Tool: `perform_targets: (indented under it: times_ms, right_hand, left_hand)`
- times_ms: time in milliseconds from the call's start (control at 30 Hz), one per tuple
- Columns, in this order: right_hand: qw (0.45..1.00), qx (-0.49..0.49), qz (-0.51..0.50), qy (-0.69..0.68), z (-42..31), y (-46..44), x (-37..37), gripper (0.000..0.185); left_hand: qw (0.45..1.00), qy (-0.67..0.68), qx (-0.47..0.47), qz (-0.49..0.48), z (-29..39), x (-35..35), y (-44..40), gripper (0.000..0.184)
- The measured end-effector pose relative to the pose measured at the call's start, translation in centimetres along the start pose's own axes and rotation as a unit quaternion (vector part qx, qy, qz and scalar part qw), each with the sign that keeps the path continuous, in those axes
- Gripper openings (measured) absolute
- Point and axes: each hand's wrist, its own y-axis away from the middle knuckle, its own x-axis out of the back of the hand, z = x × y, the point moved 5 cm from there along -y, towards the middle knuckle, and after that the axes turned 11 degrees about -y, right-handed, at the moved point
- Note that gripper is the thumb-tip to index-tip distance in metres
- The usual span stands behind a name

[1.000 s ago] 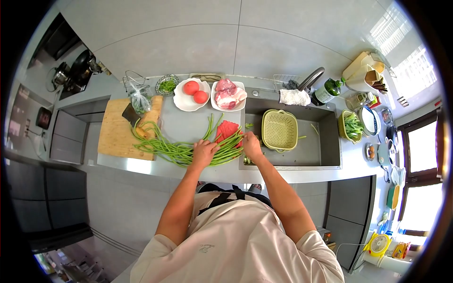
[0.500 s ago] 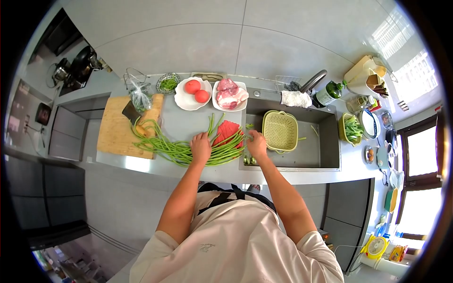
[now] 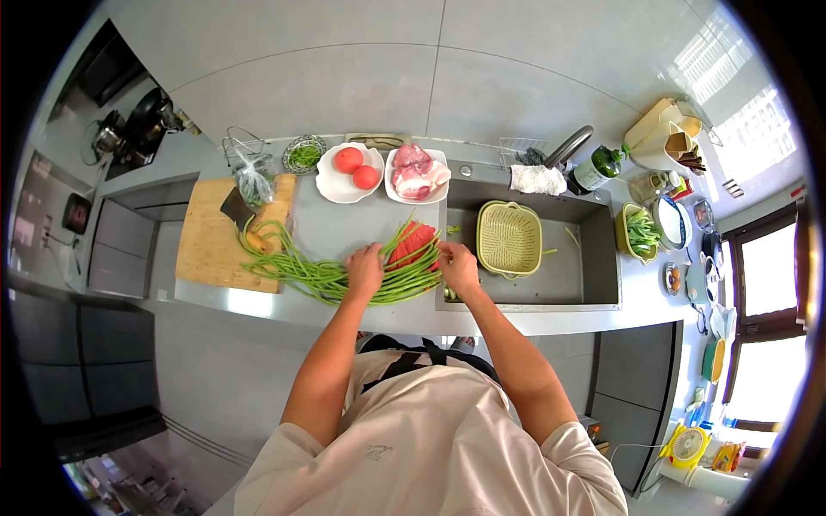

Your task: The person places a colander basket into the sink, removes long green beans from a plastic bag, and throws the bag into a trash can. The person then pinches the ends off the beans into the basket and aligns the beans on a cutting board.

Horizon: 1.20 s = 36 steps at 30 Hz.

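A bundle of long green beans (image 3: pixel 314 277) lies across the counter, its left end over the cutting board (image 3: pixel 200 236). My left hand (image 3: pixel 365 270) is closed on the bundle near its middle. At the bundle's right end, by the sink edge, my right hand (image 3: pixel 459 267) pinches the bean tips; its fingertips are partly hidden. Beneath the beans, between my hands, lies a flat red piece (image 3: pixel 411 244) whose kind I cannot make out. A few short green bits (image 3: pixel 451 294) sit inside the sink's left edge, below my right hand.
A light green colander (image 3: pixel 509 239) stands in the sink (image 3: pixel 594 279), beneath the faucet (image 3: pixel 572 144). Behind the beans are a plate (image 3: pixel 327 185) of tomatoes and a dish (image 3: pixel 440 160) of raw meat. A knife (image 3: pixel 236 207) lies on the board beside a plastic bag (image 3: pixel 256 182).
My right hand has moved left from over the sink edge onto the bean tips. Bean ends that stuck up by my left hand now lean right over the red piece.
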Motion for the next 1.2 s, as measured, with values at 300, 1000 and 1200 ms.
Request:
perform_targets:
  times_ms: [300,1000,1200]
  right_hand:
    - [0.983,-0.076,0.024,-0.167,-3.4,-0.6,-0.3,0.051]
    - [0.995,0.061,-0.071,-0.018,-2.9,0.8,1.8,0.012]
    - [0.997,0.034,-0.050,0.053,-1.9,1.0,1.5,0.015]
  left_hand:
    - [0.990,0.071,-0.118,0.004,1.0,2.8,2.1,0.032]
    - [0.990,0.097,-0.098,0.020,3.2,2.7,2.3,0.018]
    - [0.992,0.068,-0.110,0.008,3.3,2.4,2.4,0.015]
